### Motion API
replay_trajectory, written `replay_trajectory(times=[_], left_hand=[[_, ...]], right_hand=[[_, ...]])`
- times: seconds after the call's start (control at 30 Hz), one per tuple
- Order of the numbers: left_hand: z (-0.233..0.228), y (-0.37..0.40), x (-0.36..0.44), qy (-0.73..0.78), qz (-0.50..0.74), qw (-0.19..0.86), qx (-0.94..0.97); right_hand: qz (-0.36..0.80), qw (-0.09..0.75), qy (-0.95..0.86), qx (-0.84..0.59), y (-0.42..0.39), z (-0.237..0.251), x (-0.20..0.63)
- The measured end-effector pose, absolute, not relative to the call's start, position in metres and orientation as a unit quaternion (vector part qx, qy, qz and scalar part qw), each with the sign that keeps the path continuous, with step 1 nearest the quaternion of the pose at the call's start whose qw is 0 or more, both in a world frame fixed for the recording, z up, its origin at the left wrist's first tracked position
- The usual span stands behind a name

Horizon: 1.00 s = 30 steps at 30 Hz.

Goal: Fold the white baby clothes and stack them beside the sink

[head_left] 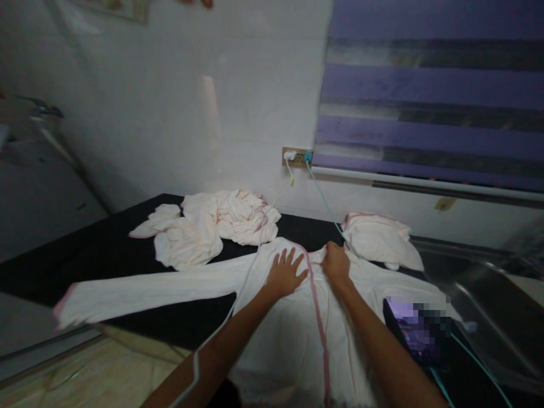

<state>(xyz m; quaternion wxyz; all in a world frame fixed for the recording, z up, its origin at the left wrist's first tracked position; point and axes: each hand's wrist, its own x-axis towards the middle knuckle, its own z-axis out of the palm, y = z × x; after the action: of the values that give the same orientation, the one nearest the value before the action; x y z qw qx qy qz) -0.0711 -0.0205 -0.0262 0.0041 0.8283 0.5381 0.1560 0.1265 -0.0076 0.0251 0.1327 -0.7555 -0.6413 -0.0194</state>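
1. Hands first: we count two, both ours. Our left hand (285, 273) lies flat with fingers spread on the garment (289, 334), gripping nothing; our right hand (335, 262) is curled at the collar, pinching the cloth there.
2. We see one garment spread out, white with pink trim (317, 306) down the front, lying on the black counter (106, 255), one sleeve (140, 294) stretched out to the left.
3. We count one loose heap (212, 224) of the same pale cloth behind it, and one folded stack (380, 238) to the right.
4. We see two cables: a white one (250, 266) and a teal one (327, 207), both plugged into one wall socket (297, 156).
5. One phone (414, 331) lies on the garment by our right forearm.
6. We note a dark, matte counter, a metal sink (480, 294) at its right, a white wall (191, 102) behind, and one purple striped blind (433, 96).
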Motion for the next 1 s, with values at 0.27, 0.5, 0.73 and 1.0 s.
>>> replay_trajectory(times=[0.27,0.5,0.73,1.0], left_hand=[[-0.023,-0.025,-0.069,0.547,0.158,-0.005,0.822],[-0.022,-0.023,-0.07,0.551,0.152,-0.003,0.82],[-0.018,-0.023,-0.069,0.547,0.142,0.003,0.825],[-0.018,-0.021,-0.07,0.546,0.13,0.005,0.828]], right_hand=[[-0.031,0.158,-0.683,-0.712,-0.003,0.03,0.122],[0.026,0.209,-0.757,-0.618,-0.002,0.004,0.106],[0.039,0.356,-0.749,-0.557,-0.016,-0.017,0.11],[0.09,0.393,-0.739,-0.54,-0.01,-0.02,0.101]])
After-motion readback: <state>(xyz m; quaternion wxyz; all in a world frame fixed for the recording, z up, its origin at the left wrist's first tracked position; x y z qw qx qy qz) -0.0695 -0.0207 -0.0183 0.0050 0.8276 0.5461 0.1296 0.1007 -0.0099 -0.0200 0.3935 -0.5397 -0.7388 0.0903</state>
